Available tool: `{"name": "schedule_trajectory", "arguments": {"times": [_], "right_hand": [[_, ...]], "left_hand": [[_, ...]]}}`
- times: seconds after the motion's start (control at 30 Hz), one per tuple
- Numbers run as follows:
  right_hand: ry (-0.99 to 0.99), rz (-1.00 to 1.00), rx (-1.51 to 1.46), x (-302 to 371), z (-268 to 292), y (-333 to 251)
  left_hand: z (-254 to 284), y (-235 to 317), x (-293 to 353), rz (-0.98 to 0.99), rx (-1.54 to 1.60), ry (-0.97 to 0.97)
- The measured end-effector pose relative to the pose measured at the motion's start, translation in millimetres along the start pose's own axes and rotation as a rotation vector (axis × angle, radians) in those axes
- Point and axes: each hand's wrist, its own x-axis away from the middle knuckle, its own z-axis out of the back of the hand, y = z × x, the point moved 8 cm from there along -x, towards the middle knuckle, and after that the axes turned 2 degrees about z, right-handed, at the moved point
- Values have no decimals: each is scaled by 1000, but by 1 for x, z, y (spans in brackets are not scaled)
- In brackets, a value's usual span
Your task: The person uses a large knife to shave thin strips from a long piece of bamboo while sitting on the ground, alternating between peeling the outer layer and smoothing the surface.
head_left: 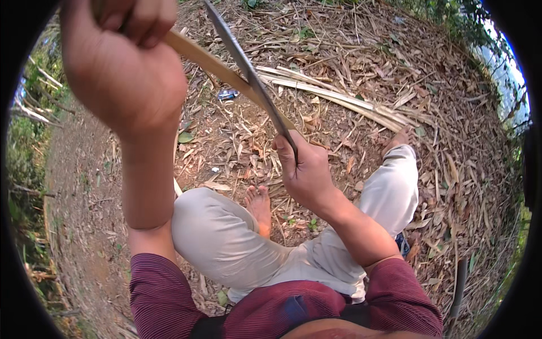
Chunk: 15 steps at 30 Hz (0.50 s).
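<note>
My left hand (127,79) is raised close at the upper left, its fingers curled round one end of a flat tan strip (209,62) that looks like split bamboo. From there the strip slopes down to the right toward my right hand (307,172). That hand is closed on a long knife (243,59) with a dark, narrow blade; its handle is hidden in the fist. The blade points up and away, crossing over the strip just above my right fingers. Whether those fingers also press on the strip's far end, I cannot tell.
Several pale split strips (350,101) lie in a bundle on the leaf-littered ground ahead, reaching toward my right foot (398,140). A small blue packet (228,95) lies beyond my left foot (258,206). At the lower right is a dark rod-like piece (458,288).
</note>
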Motion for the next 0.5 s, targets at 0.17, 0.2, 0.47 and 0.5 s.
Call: {"name": "schedule_trajectory", "arguments": {"times": [0.17,0.2,0.47,0.5], "right_hand": [[-36,140,-3,20,19,-46],[-30,117,-11,27,19,-40],[-82,40,-60,92,25,-53],[-135,62,-115,96,29,-62]], "left_hand": [[-31,34,52,117,59,-185],[-34,35,61,131,77,-193],[-58,78,128,-45,-200,-129],[-68,78,140,-36,-104,-139]]}}
